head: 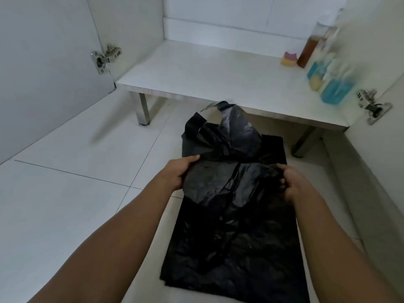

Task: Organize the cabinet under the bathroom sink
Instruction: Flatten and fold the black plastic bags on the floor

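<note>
- Stretching out beneath the hands and off to their left, white floor tiles (65, 204) with thin grey joints fill the lower part of the room.
- Beyond the grip, the cabinet board (207, 75) stands raised off the tiles on metal legs (143, 110), with white walls behind it.
- Directly under the grip, a flat stack of black bags (236, 248) lies on the tiles, its far edge near the board's front.
- The left hand (177, 173) and right hand (293, 182) each pinch one side of a crumpled black bag (223, 167), fingers curled on the plastic. They hold it over the stack, and its handles rise toward the board.
- Far right of the grip, blurred blue bottles (336, 90) and a brown bottle (308, 51) stand along the board's right edge.
- One hinge (105, 57) sits far to the left of the grip.
</note>
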